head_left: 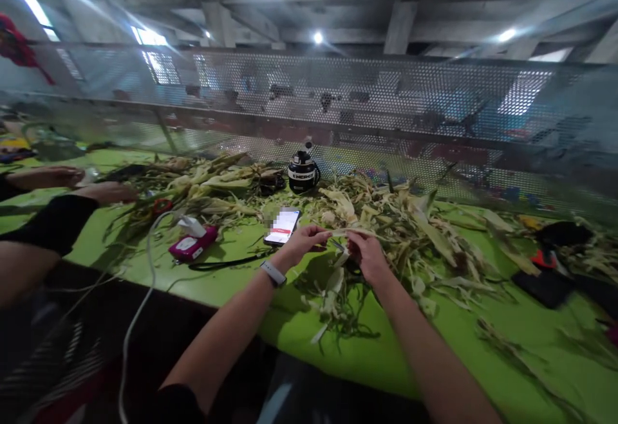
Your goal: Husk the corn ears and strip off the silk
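Note:
Both hands are raised over the near edge of the green table, pinching a pale strip of corn husk (pixel 339 233) stretched between them. My left hand (pixel 305 245), with a grey band on its wrist, has thumb and fingers closed on the strip's left end. At its right end, my right hand (pixel 367 254) grips the strip with curled fingers. Something thin and dark shows under the right fingers; I cannot make out what it is. Below the hands lies a small heap of husk shreds (pixel 333 305). A phone (pixel 282 226) with a lit screen is just beyond my left hand.
Piles of dried husks (pixel 410 218) cover the table's back and right. A black jar-like container (pixel 303 173) stands before a perforated metal screen (pixel 290 96). On the left are a magenta box (pixel 193 244), a white cable (pixel 150 250) and another person's arms (pixel 58 218).

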`<state>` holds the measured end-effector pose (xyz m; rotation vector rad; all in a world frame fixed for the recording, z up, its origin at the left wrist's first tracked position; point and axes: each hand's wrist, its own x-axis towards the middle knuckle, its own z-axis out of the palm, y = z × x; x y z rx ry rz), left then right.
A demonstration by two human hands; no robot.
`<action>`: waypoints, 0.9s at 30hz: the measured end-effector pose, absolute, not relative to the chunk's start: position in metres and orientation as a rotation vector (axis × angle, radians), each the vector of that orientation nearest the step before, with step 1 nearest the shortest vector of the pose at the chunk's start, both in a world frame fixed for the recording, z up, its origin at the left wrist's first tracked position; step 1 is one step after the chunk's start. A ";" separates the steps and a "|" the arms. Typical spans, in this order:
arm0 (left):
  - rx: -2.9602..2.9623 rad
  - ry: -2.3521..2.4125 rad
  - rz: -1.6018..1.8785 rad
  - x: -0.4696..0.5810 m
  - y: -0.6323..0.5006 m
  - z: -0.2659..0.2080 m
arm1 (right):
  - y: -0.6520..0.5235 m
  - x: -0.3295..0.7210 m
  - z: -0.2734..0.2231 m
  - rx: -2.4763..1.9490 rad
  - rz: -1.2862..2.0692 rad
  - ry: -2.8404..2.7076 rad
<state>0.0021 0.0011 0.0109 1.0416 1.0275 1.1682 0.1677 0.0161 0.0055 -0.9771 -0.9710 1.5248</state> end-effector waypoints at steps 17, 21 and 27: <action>1.275 0.974 1.255 0.001 0.000 0.014 | 0.006 0.187 0.024 -1.038 0.160 -1.955; 1.186 0.902 1.406 0.003 0.000 0.014 | 0.002 0.166 0.009 -1.075 0.384 -2.077; 0.822 0.753 1.446 0.017 0.001 0.009 | 0.002 0.164 0.009 -1.112 0.581 -2.081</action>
